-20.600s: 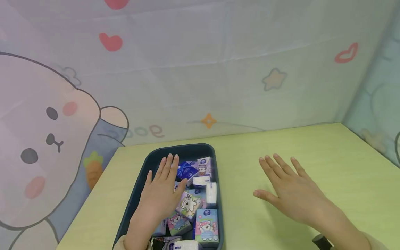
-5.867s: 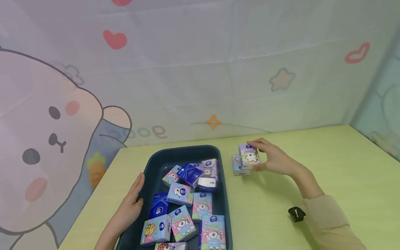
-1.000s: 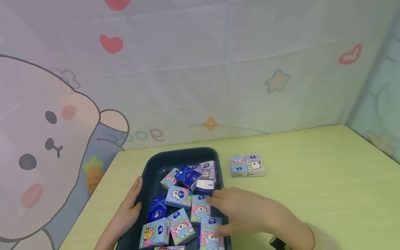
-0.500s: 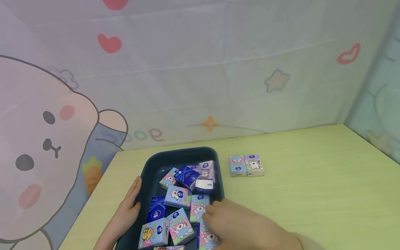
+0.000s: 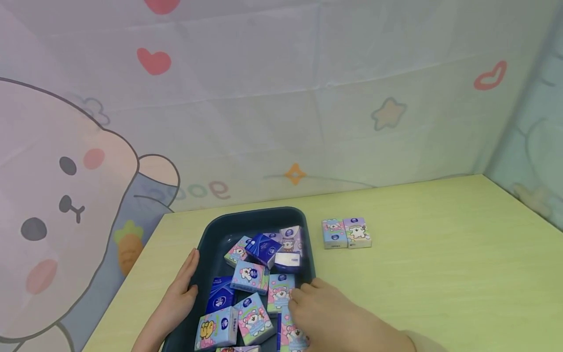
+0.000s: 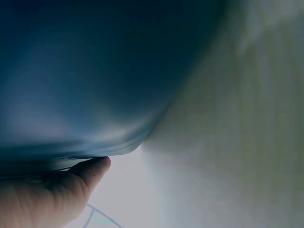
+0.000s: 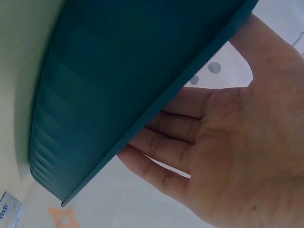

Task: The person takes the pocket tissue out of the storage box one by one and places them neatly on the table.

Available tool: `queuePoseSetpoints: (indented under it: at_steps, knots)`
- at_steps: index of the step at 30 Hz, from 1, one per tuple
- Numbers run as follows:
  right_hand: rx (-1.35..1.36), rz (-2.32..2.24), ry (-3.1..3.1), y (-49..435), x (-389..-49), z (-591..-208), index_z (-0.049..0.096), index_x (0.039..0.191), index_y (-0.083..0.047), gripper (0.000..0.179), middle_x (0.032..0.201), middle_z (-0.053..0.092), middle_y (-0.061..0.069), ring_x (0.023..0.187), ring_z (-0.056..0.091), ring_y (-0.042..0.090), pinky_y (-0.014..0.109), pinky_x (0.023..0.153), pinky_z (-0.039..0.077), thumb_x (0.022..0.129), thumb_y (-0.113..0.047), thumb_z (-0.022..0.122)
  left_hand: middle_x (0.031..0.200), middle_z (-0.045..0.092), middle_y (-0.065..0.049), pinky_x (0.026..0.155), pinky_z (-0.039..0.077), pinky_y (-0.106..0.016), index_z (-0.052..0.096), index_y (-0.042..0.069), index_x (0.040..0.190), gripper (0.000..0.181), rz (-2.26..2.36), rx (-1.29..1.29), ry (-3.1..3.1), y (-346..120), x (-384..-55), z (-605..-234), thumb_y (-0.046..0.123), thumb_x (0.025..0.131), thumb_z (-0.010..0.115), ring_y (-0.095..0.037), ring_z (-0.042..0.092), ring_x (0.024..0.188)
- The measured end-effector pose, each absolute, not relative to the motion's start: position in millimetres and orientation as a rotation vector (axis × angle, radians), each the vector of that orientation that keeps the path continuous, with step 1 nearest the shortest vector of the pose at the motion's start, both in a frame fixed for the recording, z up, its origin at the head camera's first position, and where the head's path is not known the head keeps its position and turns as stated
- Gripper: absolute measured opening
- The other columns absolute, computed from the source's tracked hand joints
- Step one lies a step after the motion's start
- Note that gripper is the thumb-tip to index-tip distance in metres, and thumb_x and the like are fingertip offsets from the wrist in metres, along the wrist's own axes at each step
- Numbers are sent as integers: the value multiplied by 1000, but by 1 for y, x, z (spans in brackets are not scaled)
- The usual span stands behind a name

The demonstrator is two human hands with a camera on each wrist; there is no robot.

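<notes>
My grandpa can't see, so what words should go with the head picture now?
A person's right hand reaches over the right edge of a dark bin of small colourful packs, the left hand at its other side. Two packs sit side by side on the yellow-green table.

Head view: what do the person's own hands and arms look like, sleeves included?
The bare left hand and bare right hand show no gloves, cables or markings here. A plain, pale beige fabric sleeve shows on the right arm near the bottom edge; no sleeve shows on the left forearm.
</notes>
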State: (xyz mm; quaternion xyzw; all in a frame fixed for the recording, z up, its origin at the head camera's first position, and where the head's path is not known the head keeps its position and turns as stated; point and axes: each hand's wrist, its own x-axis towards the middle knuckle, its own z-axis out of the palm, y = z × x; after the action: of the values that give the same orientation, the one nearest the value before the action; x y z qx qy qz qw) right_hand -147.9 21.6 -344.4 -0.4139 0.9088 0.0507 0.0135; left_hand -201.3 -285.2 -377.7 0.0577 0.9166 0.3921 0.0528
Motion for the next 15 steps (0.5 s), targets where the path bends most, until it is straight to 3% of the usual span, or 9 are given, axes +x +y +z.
queuePoseSetpoints:
  at_steps: [5,15]
  knots:
    - [-1244,196,2819,18,-149,-348,62,126,-14,75,122,65,-1,98,56,13,26,87,45,72,-65,69,163,-11,-15,113,3,-68,1,7,155,70,1194,170,2782,-286,-202,-378,-7,93,31,-43,-9,148]
    - [-1227,197,2805,16,-150,-351,63,124,-13,76,115,67,-2,91,54,11,25,85,43,72,-68,68,162,-11,-16,112,3,-69,1,6,155,70,1205,187,2783,-286,-201,-378,-8,93,31,-44,-9,148]
